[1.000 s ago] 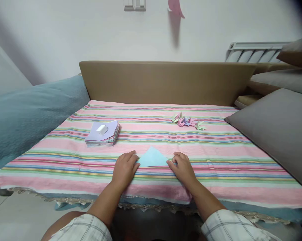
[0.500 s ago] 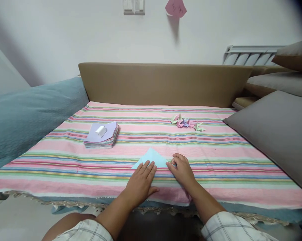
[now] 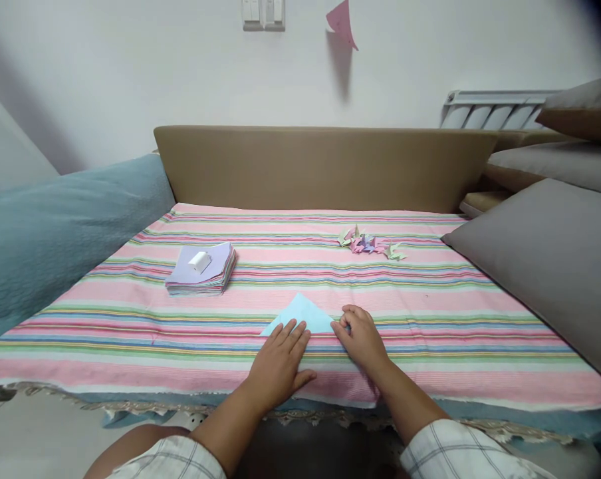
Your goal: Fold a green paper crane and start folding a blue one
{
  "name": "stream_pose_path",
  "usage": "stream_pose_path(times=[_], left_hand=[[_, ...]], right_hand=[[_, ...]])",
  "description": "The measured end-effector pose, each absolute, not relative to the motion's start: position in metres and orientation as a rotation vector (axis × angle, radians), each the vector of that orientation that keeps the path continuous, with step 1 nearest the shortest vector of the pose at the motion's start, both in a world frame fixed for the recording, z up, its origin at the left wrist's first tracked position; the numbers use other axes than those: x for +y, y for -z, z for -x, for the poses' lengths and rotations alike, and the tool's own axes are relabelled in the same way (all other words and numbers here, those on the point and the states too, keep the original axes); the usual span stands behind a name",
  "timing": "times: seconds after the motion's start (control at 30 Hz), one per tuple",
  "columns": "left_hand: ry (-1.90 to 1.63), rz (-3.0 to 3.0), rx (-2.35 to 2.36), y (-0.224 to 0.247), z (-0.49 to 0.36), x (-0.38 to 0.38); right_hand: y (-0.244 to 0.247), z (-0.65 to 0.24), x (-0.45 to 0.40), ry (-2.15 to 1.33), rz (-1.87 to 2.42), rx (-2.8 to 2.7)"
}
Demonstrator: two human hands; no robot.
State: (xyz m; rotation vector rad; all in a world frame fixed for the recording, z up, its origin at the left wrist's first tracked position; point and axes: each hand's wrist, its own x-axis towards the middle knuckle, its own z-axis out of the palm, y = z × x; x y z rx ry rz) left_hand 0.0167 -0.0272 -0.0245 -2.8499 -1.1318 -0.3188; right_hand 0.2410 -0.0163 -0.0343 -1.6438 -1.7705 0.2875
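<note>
A light blue sheet of origami paper, folded into a triangle, lies on the striped cloth with its point away from me. My left hand rests flat on its near edge, fingers stretched out and thumb apart. At the triangle's right corner is my right hand, its fingers curled in and the thumb against the corner. That corner is partly hidden by the fingers. Farther back to the right sits a cluster of several small folded paper cranes in green, pink and purple.
A stack of coloured paper stands at the left with a small white block on top. Grey cushions are piled on the right, and a blue-covered armrest borders the left. A brown backrest runs behind the striped cloth.
Both hands and the blue paper stay nearly in place, with a slight shift of the camera. The pink note on the wall has flapped into a different bend.
</note>
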Motion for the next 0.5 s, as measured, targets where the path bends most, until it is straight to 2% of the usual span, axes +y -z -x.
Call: stream_pose_path(times=[0.5], left_hand=[[0.448,2.885,-1.293,0.004,-0.025,-0.016]], right_hand=[[0.031,-0.225,-0.009,-0.351,1.771,-1.583]])
